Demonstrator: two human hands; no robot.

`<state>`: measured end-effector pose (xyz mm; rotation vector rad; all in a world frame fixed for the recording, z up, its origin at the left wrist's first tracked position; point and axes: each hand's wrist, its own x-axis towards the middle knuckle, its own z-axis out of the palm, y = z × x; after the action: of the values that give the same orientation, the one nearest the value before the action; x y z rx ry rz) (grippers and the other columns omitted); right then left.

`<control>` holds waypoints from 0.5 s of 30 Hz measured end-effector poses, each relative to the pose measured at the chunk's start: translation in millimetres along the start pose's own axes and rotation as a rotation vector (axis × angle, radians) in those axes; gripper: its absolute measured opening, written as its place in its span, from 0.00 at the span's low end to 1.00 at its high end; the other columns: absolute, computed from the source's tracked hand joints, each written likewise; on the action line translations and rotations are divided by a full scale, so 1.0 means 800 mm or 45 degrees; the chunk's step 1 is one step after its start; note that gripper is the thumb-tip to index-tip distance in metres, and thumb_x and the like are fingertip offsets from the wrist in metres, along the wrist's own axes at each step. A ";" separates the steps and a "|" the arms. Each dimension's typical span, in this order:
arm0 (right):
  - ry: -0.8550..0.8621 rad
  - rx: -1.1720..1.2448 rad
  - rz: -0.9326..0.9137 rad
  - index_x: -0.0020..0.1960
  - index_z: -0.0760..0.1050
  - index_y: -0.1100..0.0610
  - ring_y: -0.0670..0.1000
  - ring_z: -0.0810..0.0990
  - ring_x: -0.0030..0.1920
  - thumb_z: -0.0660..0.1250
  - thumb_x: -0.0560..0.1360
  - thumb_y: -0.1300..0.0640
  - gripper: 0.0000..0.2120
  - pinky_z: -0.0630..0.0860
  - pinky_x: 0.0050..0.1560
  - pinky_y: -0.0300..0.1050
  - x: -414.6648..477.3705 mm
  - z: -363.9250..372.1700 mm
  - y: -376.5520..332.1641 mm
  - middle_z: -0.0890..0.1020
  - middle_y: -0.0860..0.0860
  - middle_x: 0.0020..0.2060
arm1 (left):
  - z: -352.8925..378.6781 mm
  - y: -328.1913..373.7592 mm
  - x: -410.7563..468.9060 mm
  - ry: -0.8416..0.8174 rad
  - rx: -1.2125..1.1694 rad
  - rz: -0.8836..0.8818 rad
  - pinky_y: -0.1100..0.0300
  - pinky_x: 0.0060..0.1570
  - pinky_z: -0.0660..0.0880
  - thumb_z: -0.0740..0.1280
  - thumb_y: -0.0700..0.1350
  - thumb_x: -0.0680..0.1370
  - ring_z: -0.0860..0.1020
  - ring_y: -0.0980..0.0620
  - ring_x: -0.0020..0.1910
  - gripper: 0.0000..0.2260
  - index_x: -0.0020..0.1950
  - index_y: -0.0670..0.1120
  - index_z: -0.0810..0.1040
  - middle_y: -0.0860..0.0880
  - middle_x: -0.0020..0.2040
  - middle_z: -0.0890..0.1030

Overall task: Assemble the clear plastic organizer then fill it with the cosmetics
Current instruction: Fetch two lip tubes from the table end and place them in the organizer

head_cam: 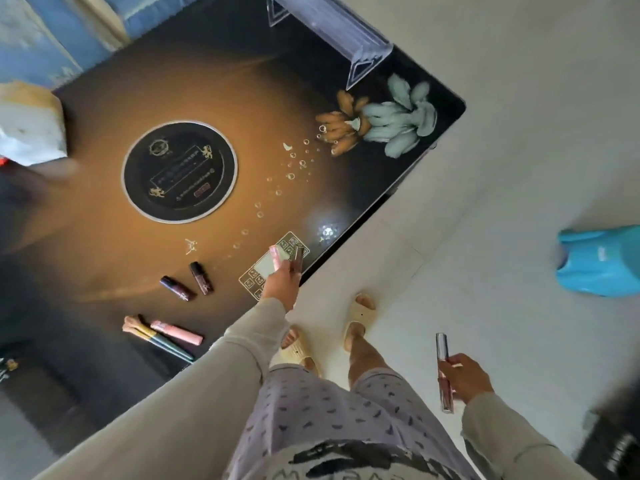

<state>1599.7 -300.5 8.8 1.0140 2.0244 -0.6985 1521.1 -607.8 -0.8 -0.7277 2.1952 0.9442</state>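
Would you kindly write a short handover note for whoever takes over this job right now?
Left hand grips two tubes, one pink, one dark, above the table at its near edge.
Right hand holds a clear gloss tube out over the floor.
Clear organizer stands at the table's far corner; nothing visible inside it.
Lying on the table: two dark tubes, a pink tube, a teal pen-like tube.
Done: organizer seems assembled. Left: all cosmetics go into it.

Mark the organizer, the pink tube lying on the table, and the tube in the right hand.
Organizer [341, 32]: head view, ridged clear wall.
Pink tube [177, 332]: head view, middle of its body.
Tube [442, 348] in right hand [465, 377]: head view, clear upper end above the fingers.
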 end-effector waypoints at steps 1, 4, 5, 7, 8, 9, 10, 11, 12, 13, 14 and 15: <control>-0.015 -0.028 -0.011 0.46 0.72 0.60 0.63 0.80 0.52 0.64 0.75 0.59 0.04 0.76 0.57 0.56 0.006 -0.004 -0.006 0.81 0.65 0.51 | 0.002 0.004 0.006 0.001 -0.017 -0.036 0.47 0.47 0.74 0.54 0.41 0.80 0.77 0.38 0.46 0.13 0.63 0.37 0.65 0.32 0.56 0.77; -0.066 -0.106 -0.080 0.46 0.72 0.59 0.62 0.80 0.52 0.64 0.75 0.59 0.04 0.76 0.57 0.55 0.026 -0.015 -0.032 0.82 0.64 0.50 | 0.009 0.009 0.017 0.039 -0.047 -0.120 0.50 0.49 0.73 0.55 0.40 0.80 0.78 0.37 0.52 0.20 0.72 0.41 0.59 0.33 0.58 0.77; -0.077 -0.116 -0.102 0.46 0.72 0.59 0.62 0.80 0.52 0.64 0.75 0.59 0.04 0.76 0.57 0.55 0.033 -0.020 -0.042 0.82 0.64 0.50 | 0.012 0.008 0.020 0.059 -0.050 -0.136 0.52 0.47 0.72 0.55 0.40 0.80 0.78 0.37 0.52 0.22 0.74 0.42 0.56 0.33 0.57 0.77; -0.087 -0.136 -0.151 0.48 0.73 0.59 0.62 0.80 0.52 0.64 0.74 0.59 0.04 0.76 0.56 0.54 0.047 -0.028 -0.064 0.82 0.64 0.50 | 0.018 0.008 0.022 0.085 -0.076 -0.165 0.56 0.43 0.69 0.55 0.40 0.80 0.79 0.38 0.47 0.24 0.75 0.44 0.52 0.35 0.54 0.78; -0.091 -0.143 -0.179 0.48 0.74 0.60 0.62 0.81 0.51 0.64 0.74 0.59 0.05 0.76 0.54 0.53 0.053 -0.033 -0.075 0.82 0.64 0.50 | 0.020 0.008 0.021 0.097 -0.114 -0.170 0.58 0.42 0.67 0.54 0.39 0.80 0.79 0.42 0.40 0.25 0.76 0.46 0.50 0.39 0.49 0.79; -0.096 -0.149 -0.206 0.48 0.74 0.60 0.62 0.81 0.50 0.64 0.74 0.60 0.05 0.76 0.53 0.52 0.057 -0.037 -0.085 0.82 0.64 0.50 | 0.022 0.008 0.021 0.108 -0.159 -0.169 0.61 0.41 0.67 0.54 0.39 0.80 0.75 0.46 0.33 0.26 0.76 0.48 0.48 0.44 0.43 0.77; -0.103 -0.156 -0.232 0.48 0.73 0.60 0.62 0.81 0.49 0.64 0.74 0.60 0.04 0.76 0.51 0.52 0.060 -0.040 -0.094 0.82 0.64 0.49 | 0.024 0.007 0.022 0.115 -0.186 -0.158 0.62 0.43 0.68 0.54 0.38 0.80 0.72 0.49 0.31 0.26 0.76 0.48 0.48 0.47 0.39 0.75; -0.109 -0.168 -0.254 0.47 0.73 0.59 0.62 0.81 0.48 0.64 0.74 0.60 0.03 0.77 0.49 0.51 0.063 -0.044 -0.102 0.82 0.64 0.49 | 0.024 0.008 0.023 0.112 -0.185 -0.156 0.60 0.48 0.71 0.54 0.38 0.80 0.73 0.49 0.33 0.25 0.76 0.47 0.50 0.48 0.39 0.74; -0.116 -0.184 -0.274 0.47 0.72 0.59 0.61 0.81 0.47 0.64 0.74 0.60 0.03 0.77 0.48 0.50 0.066 -0.048 -0.109 0.82 0.64 0.49 | 0.024 0.008 0.024 0.111 -0.160 -0.173 0.57 0.54 0.71 0.54 0.38 0.80 0.76 0.48 0.38 0.23 0.75 0.44 0.54 0.45 0.42 0.77; -0.123 -0.202 -0.288 0.47 0.73 0.59 0.61 0.81 0.47 0.63 0.74 0.60 0.03 0.77 0.47 0.50 0.069 -0.051 -0.115 0.82 0.64 0.49 | 0.023 0.008 0.027 0.125 -0.133 -0.203 0.55 0.58 0.70 0.54 0.38 0.80 0.78 0.45 0.47 0.21 0.73 0.42 0.59 0.41 0.49 0.79; -0.129 -0.222 -0.300 0.48 0.73 0.60 0.61 0.81 0.48 0.63 0.74 0.60 0.05 0.77 0.47 0.50 0.072 -0.054 -0.118 0.82 0.64 0.49 | 0.023 0.008 0.030 0.144 -0.123 -0.222 0.54 0.61 0.69 0.55 0.38 0.80 0.78 0.43 0.55 0.19 0.71 0.39 0.61 0.38 0.56 0.78; -0.133 -0.233 -0.309 0.50 0.74 0.61 0.62 0.81 0.49 0.63 0.74 0.60 0.07 0.77 0.47 0.50 0.075 -0.058 -0.121 0.81 0.64 0.50 | 0.023 0.009 0.033 0.155 -0.127 -0.228 0.52 0.63 0.69 0.55 0.38 0.80 0.76 0.42 0.60 0.19 0.70 0.37 0.62 0.37 0.61 0.75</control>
<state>1477.3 -293.6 -0.9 0.6207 2.0958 -0.6621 1504.9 -595.2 -27.3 -1.0354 2.1552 0.9447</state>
